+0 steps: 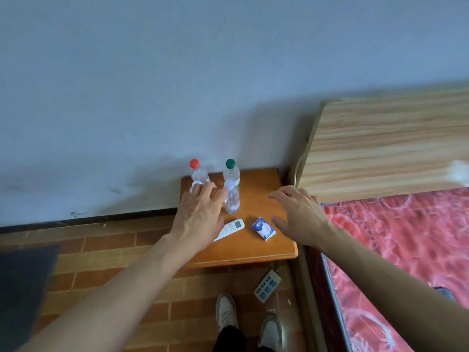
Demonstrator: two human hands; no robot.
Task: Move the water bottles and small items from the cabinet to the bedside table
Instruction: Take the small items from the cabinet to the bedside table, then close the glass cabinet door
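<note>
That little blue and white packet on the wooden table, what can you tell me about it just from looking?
The small blue and white packet looks like a soft paper or plastic pack, rectangular, with white print and a pale round picture on its blue face. It lies flat and skewed on the orange-brown wooden bedside table, near the front right. Nothing grips it: the right hand hovers open just beside it, the thumb close, contact unclear. A white remote control lies to its left, apart from it.

Glossy wooden bedside table [253, 250]; clear plastic bottles [231, 199].
</note>
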